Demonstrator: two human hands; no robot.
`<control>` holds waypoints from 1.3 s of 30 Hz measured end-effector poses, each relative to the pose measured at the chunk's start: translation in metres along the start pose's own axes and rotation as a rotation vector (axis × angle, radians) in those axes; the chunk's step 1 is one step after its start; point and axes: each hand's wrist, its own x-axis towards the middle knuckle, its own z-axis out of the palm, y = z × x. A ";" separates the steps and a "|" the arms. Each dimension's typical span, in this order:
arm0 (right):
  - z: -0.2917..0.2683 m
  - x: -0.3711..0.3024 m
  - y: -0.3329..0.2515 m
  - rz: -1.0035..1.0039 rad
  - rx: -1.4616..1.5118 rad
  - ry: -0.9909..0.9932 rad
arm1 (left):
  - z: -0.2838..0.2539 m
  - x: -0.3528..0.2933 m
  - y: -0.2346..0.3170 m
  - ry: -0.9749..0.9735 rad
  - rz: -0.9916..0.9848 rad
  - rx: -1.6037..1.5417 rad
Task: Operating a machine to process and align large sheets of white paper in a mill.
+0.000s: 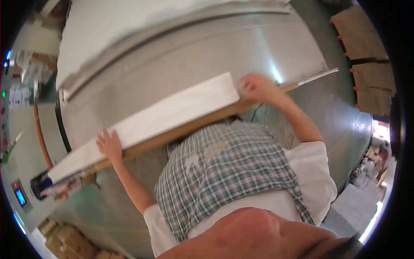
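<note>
A long white strip (181,104), flat and slightly tapered in view, lies along the near edge of a grey metal worktable (207,52). My left hand (111,146) rests flat on its left part, fingers spread. Just past the strip's right end is my right hand (257,88), its fingers bent and blurred by motion. Whether it touches the strip or pinches anything I cannot tell. Below the strip runs the table's brown front edge (185,126), close to my checked apron (228,159).
Across the table runs a long raised bar (172,29), with a large white sheet (129,17) beyond it. Brown cartons (360,34) are stacked at the far right, more boxes (69,241) at lower left. A machine panel with a small screen (20,197) stands left.
</note>
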 end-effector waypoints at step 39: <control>0.030 -0.007 -0.010 -0.249 0.058 0.290 | -0.007 -0.001 0.011 0.005 -0.023 -0.080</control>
